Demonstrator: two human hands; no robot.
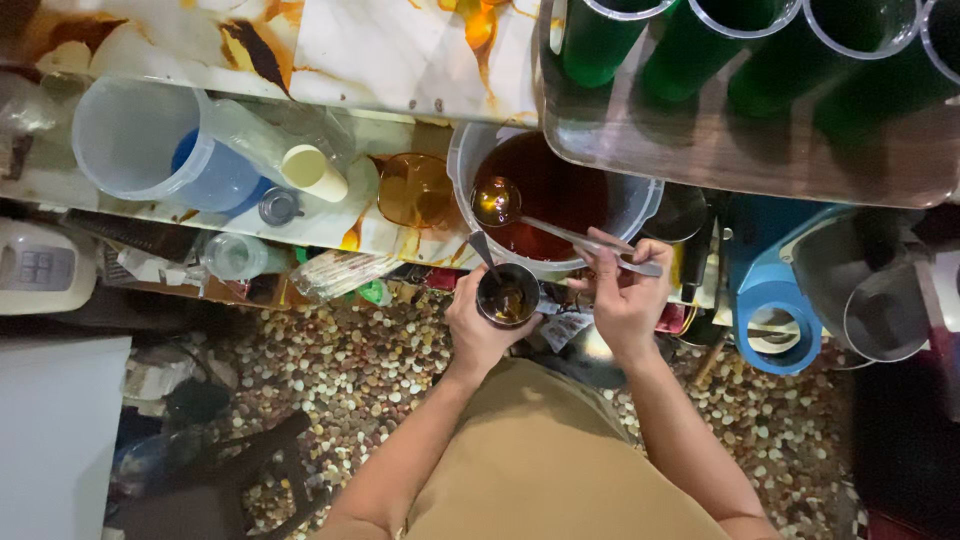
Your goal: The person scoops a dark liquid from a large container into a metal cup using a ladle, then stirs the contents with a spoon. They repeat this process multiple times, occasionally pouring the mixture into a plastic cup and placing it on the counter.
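**Cup and Ladle Position at the Desk Edge**

At the front edge of the desk [330, 225], a small dark cup [508, 296] was held upright in the left hand [480, 325]. The grip of that hand was wrapped around the cup's wall, pinching it between thumb and fingers. The cup contained a shallow layer of amber liquid, and a thin metal handle rose from its rim toward the desk.

The right hand [628, 295] was just beside the cup, on its right. Its grip was pressed together on the handle of a metal ladle [497, 201]. The ladle bowl carried amber liquid and was positioned over a large white bucket [640, 205], which held dark red-brown liquid and stood directly beyond the cup.

To the left of the bucket, an amber glass bowl [415, 188] rested on the desk. Farther left stood a clear measuring jug [135, 135] with a cream-coloured cup [315, 172] lying against it. Above the bucket, on the right, a tray [750, 150] carried a row of green tumblers [600, 40]. A blue roll of tape [778, 320] was located to the right of the right hand. The floor [350, 370] below was covered with pebbles.
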